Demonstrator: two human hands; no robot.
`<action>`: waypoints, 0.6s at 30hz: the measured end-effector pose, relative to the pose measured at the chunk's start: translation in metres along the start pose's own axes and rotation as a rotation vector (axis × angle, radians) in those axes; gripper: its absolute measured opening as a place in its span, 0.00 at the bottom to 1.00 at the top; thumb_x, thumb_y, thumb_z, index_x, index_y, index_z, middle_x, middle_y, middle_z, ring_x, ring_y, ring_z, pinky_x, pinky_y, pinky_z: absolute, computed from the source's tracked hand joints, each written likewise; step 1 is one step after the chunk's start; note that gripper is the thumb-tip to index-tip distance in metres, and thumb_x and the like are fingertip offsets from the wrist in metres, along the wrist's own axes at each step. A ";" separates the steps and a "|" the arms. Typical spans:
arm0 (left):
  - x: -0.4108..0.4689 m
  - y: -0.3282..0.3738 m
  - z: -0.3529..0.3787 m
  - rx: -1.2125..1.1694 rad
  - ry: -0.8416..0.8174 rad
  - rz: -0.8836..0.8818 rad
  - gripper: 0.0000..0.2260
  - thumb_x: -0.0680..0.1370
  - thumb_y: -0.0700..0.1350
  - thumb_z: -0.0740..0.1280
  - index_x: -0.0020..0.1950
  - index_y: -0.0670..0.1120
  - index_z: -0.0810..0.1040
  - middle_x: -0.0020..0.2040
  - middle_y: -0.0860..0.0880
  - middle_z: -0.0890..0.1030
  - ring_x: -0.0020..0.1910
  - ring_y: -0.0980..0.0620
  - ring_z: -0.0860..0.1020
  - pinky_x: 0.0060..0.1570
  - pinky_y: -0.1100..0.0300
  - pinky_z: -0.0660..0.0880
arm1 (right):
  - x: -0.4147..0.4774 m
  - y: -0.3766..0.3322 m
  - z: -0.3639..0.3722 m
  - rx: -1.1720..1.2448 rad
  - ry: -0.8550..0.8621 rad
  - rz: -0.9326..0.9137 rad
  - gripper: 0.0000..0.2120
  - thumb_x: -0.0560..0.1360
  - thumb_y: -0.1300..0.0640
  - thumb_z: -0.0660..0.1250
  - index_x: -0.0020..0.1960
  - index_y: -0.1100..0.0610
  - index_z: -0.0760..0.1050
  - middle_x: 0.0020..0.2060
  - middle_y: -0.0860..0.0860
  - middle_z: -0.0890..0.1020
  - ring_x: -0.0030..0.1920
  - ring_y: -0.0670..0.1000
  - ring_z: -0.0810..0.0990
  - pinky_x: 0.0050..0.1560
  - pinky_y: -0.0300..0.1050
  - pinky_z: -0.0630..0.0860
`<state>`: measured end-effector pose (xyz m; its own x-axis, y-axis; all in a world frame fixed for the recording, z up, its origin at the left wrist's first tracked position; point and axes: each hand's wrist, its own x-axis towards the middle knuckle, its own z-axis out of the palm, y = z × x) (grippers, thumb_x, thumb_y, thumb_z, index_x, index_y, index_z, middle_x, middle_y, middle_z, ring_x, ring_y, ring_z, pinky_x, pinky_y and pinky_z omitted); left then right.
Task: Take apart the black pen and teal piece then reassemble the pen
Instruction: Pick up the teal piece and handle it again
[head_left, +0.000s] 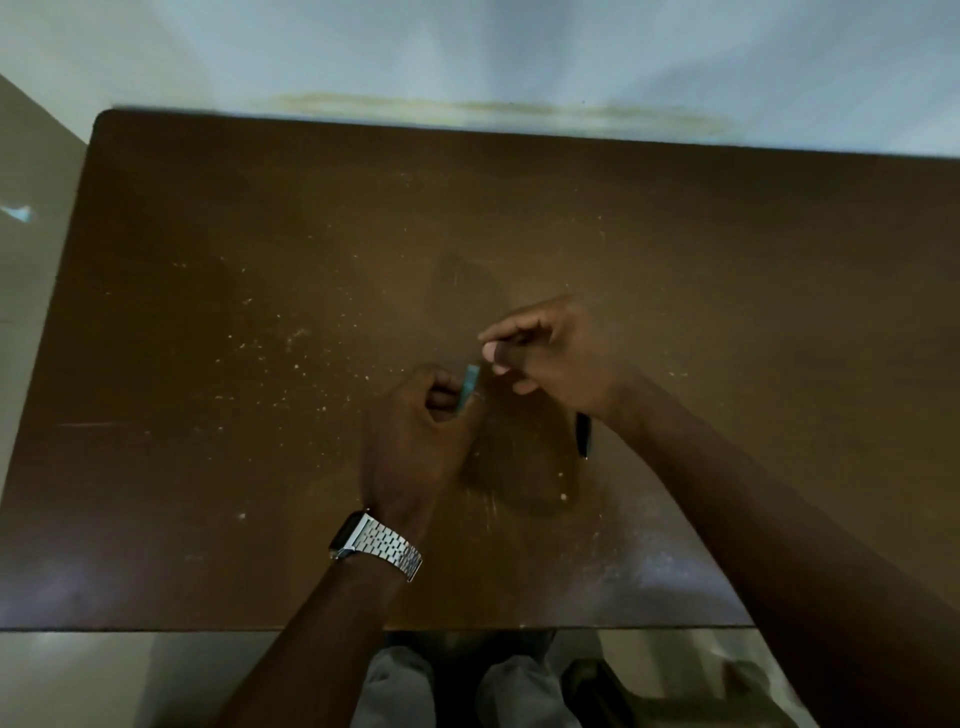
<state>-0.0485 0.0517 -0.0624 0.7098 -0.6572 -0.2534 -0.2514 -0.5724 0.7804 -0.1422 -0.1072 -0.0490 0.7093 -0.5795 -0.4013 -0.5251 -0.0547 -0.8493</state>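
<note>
Head view: my left hand (415, 415) holds the teal piece (469, 387); my right hand (550, 358) pinches something small, unclear; I should pull slowly over the bench (260, 260).

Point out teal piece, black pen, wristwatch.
teal piece (470, 382): head view, exposed upper end above left hand's fingers.
black pen (583, 435): head view, barrel below right wrist.
wristwatch (387, 545): head view, metal band.

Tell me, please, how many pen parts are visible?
2: the teal piece in the left hand, the black pen under the right wrist. Others may be hidden.
</note>
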 end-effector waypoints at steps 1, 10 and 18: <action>-0.001 0.003 -0.001 0.015 0.009 0.018 0.09 0.71 0.58 0.74 0.45 0.56 0.81 0.37 0.61 0.82 0.38 0.70 0.81 0.31 0.71 0.74 | -0.001 -0.001 -0.003 -0.037 -0.033 -0.017 0.08 0.78 0.58 0.72 0.51 0.46 0.84 0.42 0.43 0.86 0.43 0.41 0.86 0.35 0.38 0.84; -0.003 0.012 0.003 0.152 0.026 0.150 0.11 0.75 0.54 0.76 0.54 0.50 0.85 0.47 0.51 0.88 0.40 0.59 0.82 0.36 0.64 0.77 | -0.003 -0.006 -0.011 -0.131 -0.124 0.005 0.11 0.81 0.60 0.67 0.61 0.52 0.82 0.51 0.46 0.85 0.49 0.46 0.84 0.38 0.40 0.84; -0.005 0.009 0.004 0.180 0.065 0.160 0.11 0.75 0.54 0.76 0.55 0.51 0.85 0.47 0.50 0.89 0.44 0.51 0.86 0.40 0.51 0.83 | -0.004 -0.008 -0.012 -0.212 -0.126 -0.022 0.12 0.81 0.63 0.66 0.61 0.56 0.82 0.51 0.46 0.86 0.46 0.43 0.84 0.38 0.34 0.81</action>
<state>-0.0569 0.0485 -0.0563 0.6906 -0.7173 -0.0929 -0.4734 -0.5454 0.6917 -0.1462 -0.1142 -0.0370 0.7675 -0.4711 -0.4348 -0.5868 -0.2431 -0.7724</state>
